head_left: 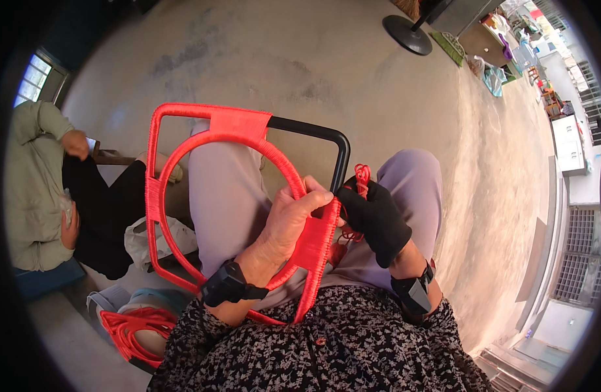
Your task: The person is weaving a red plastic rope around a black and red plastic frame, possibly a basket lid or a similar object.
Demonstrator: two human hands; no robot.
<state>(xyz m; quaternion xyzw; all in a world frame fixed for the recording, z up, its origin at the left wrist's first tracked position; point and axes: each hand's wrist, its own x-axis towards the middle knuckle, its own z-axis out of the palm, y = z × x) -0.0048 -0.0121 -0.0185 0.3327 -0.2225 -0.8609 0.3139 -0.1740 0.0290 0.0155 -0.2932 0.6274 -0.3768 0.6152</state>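
A rounded square frame with an inner ring (238, 124) rests over my lap, mostly wrapped in tight red cord. Its far right corner is bare black tube (343, 147). My bare left hand (288, 219) grips the frame's right side, thumb on the red wrapping where it meets the black. Just right of that spot, my right hand (377, 219), in a black glove, is closed on a looped bundle of red cord (362, 179). More of the cord hangs below that hand, near the frame's right edge. The right fingertips are partly hidden.
Other red-wrapped pieces (137, 326) lie at my lower left, near a white plastic bag (160, 238). A seated person in a green top (39, 189) is close on the left. Far off stand a round black base (407, 35) and a green broom (449, 47).
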